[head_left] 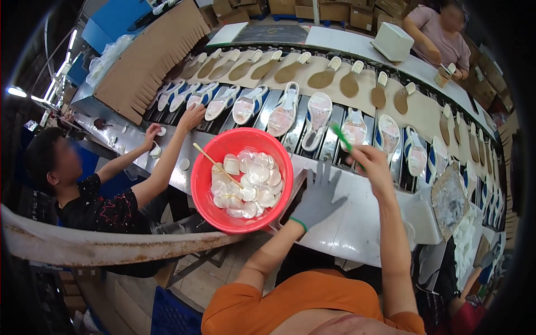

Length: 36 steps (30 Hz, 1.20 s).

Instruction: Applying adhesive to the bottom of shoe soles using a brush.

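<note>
Right hand (371, 167) is gripping a green tool (343, 139), tip near a shoe (354, 127) at that hand's 11 o'clock. Gloved left hand (317, 194) is wide open, fingers spread, red tub (202, 192) of whitish discs (258, 173) at its 9 o'clock.

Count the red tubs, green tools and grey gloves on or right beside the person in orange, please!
Red tub: 1
Green tool in the right hand: 1
Grey glove on the left hand: 1
Total: 3
</note>
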Available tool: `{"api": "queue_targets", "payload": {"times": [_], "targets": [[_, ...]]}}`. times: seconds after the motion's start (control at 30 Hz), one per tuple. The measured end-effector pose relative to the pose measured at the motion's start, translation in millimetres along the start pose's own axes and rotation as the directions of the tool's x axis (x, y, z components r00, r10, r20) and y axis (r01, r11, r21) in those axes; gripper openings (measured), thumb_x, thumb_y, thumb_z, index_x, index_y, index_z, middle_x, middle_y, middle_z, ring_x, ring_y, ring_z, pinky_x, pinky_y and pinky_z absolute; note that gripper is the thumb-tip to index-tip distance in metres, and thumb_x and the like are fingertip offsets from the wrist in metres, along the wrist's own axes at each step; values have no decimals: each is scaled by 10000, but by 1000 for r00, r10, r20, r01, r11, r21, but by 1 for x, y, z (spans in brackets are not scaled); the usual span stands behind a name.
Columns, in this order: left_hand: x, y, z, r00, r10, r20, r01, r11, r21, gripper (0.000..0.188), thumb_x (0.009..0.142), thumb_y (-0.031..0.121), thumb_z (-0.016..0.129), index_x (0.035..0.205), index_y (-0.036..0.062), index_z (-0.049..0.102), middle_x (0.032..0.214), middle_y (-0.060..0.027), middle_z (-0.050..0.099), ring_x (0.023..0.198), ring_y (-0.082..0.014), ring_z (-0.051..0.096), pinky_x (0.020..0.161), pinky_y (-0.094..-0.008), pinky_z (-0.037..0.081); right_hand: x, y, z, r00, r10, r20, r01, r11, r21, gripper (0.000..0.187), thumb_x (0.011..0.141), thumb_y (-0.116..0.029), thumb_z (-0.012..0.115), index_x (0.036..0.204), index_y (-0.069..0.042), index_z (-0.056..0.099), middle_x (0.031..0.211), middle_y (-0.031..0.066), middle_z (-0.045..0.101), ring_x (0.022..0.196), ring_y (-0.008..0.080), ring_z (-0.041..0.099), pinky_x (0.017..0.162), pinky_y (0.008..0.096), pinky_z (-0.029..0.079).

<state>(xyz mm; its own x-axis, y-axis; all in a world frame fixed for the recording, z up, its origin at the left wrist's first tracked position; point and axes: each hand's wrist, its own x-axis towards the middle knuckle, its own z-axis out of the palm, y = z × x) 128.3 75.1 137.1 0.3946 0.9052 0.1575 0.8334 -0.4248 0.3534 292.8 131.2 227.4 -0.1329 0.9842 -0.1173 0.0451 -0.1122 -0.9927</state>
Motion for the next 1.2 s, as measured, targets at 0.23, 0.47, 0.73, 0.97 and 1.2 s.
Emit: {"api": "queue_targets", "payload": {"times": [0.23, 0.47, 0.73, 0.97, 1.2], "targets": [[-20, 8, -10, 992, 70, 106, -54, 987, -149, 770, 874, 473, 537, 1441, 10, 297, 1481, -303, 220, 1392, -467, 170, 1115, -567, 161, 147, 68, 84, 960, -250, 129, 278, 766, -580, 194, 776, -121, 674, 953, -43, 678, 829, 157, 686, 786, 310, 662, 689, 403, 498], [-29, 7, -1, 979, 163, 126, -118, 944, -308, 767, 887, 425, 539, 1449, -12, 254, 1501, -302, 167, 1407, -470, 119, 1125, -566, 131, 186, 104, 120, 920, -333, 208, 332, 374, -866, 183, 769, -9, 604, 937, -55, 659, 870, 146, 650, 831, 345, 643, 693, 451, 508], [-32, 1, -3, 983, 170, 67, -126, 894, -429, 712, 880, 346, 581, 1443, 14, 297, 1517, -264, 173, 1429, -414, 118, 1132, -545, 152, 182, 113, 134, 889, -345, 302, 434, 419, -798, 154, 720, 3, 586, 868, -22, 624, 881, 180, 636, 831, 365, 648, 695, 466, 521], [-29, 2, -3, 990, 140, 3, -120, 864, -488, 675, 860, 286, 616, 1422, 22, 350, 1489, -246, 261, 1408, -419, 191, 1128, -533, 188, 179, 116, 133, 919, -267, 289, 383, 443, -811, 151, 736, 2, 552, 852, -20, 646, 865, 191, 656, 836, 384, 648, 713, 471, 519], [-30, 5, -10, 982, 180, -56, -183, 841, -509, 574, 857, 276, 638, 1353, 51, 455, 1427, -186, 397, 1362, -396, 308, 1106, -525, 253, 150, 79, 72, 984, -118, 134, 154, 939, -307, 215, 784, -123, 667, 940, 19, 708, 746, 130, 700, 644, 191, 663, 612, 312, 505]]}}
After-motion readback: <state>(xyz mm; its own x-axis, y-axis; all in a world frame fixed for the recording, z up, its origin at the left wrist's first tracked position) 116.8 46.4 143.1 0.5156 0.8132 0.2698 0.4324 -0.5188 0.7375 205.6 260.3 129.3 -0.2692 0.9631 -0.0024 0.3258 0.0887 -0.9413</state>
